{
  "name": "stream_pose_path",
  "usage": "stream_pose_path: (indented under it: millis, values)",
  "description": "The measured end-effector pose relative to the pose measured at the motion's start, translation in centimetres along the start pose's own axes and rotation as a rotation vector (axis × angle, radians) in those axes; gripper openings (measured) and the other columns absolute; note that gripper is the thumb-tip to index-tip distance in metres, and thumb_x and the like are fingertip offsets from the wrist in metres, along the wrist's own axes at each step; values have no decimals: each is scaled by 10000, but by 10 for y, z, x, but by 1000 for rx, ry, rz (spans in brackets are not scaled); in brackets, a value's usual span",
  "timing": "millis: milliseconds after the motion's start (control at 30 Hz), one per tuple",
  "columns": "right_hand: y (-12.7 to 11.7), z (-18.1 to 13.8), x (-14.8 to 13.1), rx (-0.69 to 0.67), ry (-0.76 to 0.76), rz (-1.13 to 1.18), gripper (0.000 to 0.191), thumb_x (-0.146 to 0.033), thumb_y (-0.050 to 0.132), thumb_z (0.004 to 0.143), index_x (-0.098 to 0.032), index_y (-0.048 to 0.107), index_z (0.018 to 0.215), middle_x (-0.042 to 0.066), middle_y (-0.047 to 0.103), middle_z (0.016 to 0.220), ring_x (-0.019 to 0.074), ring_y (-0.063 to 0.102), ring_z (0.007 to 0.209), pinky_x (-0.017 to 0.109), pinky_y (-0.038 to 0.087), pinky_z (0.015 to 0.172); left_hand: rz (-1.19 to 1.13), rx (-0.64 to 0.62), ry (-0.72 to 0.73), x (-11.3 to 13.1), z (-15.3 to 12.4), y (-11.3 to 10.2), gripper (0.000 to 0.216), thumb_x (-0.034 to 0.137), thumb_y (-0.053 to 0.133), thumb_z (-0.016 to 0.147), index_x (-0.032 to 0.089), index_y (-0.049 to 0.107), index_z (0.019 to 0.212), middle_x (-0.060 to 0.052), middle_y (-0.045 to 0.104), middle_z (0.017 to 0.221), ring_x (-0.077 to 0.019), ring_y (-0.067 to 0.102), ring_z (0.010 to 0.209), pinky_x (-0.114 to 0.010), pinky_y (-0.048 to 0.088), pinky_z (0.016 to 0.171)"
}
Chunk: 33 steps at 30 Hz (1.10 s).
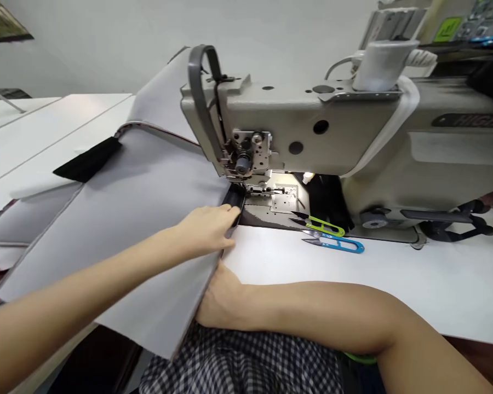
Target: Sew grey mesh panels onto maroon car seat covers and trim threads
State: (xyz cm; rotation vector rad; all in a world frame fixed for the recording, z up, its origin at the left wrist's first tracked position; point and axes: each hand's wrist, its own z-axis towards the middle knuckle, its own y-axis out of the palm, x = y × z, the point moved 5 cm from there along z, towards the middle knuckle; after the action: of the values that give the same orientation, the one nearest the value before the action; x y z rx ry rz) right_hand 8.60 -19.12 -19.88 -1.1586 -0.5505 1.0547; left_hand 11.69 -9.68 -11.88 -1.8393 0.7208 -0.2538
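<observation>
1. Gray fabric [148,191] is covering the fingers of the right hand [221,298].
2. The left hand [207,227] is partly hiding a black strip [233,197].
3. The right edge is cutting off the sewing machine [279,123] and its lettering [481,121].

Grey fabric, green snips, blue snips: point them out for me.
Grey fabric [148,180]: head view, middle of the panel.
Green snips [325,221]: head view, on the handle.
Blue snips [340,239]: head view, on the handle.

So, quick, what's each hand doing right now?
Left hand: on the gray fabric near its edge; grip unclear.
Right hand: at the edge, fingers hidden; can't tell.
</observation>
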Motion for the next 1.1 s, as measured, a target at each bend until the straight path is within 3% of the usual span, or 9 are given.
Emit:
stream_pose_path:
  millis: [100,167,367,600,733,833,933,1000,1100]
  values:
    - [-14,-3,4,5,20,5,314,-213,444,957,-156,664,1174,165,589,1356,440,420,1340,776,320,1047,72,-91,-26,-21,-2,5,338,96,465,847,165,568,1162,-72,679,1047,-264,678,829,-342,465,631]
    - [-22,-4,6,-41,21,7,372,-221,382,975,-137,673,1193,172,579,1372,462,418,1336,796,283,1052,152,-109,1,-23,-7,5,409,36,440,821,142,567,1196,-79,680,987,-264,675,770,-336,429,574]
    - [-36,-4,8,-176,25,8,439,-233,336,994,-199,596,1346,145,510,1457,479,325,1405,786,210,1081,184,-105,48,-14,-8,3,362,45,475,816,122,665,1114,-95,678,947,-246,649,680,-342,412,556]
    - [-39,-4,11,-164,67,26,471,-254,307,1010,-204,514,1430,158,447,1502,463,301,1421,760,230,1082,-42,-83,96,-32,0,1,379,96,466,810,234,708,1067,-28,717,860,-197,654,712,-280,420,609]
    - [-38,-3,10,-142,60,23,426,-254,364,990,-169,596,1338,161,506,1455,457,367,1377,749,274,1063,-10,-114,120,-32,-3,8,299,115,508,841,183,688,1070,-41,708,865,-213,652,687,-298,383,550]
    - [-29,-4,7,-186,40,52,330,-227,461,946,-152,686,1175,176,626,1303,470,472,1269,764,374,951,68,-27,192,-29,-7,10,222,292,604,891,138,671,1037,-68,685,856,-256,651,750,-333,408,568]
    - [-24,-6,6,-159,50,109,249,-199,505,917,-188,719,1045,146,656,1245,469,466,1260,778,377,923,93,180,360,-34,-11,11,262,397,589,926,151,674,899,-88,671,920,-295,627,924,-413,470,746]
    - [-25,-7,7,-123,56,142,220,-203,517,914,-204,723,993,120,655,1248,448,432,1292,786,300,1000,18,311,479,-44,-14,15,247,349,500,982,178,679,986,-77,679,1080,-295,578,1119,-458,445,921]
    - [-26,-7,10,-122,55,198,182,-203,552,893,-211,721,961,104,690,1161,398,482,1231,754,238,1075,-142,414,540,-62,-17,28,308,280,414,1015,222,614,1243,-27,643,1288,-244,456,1334,-448,347,1108]
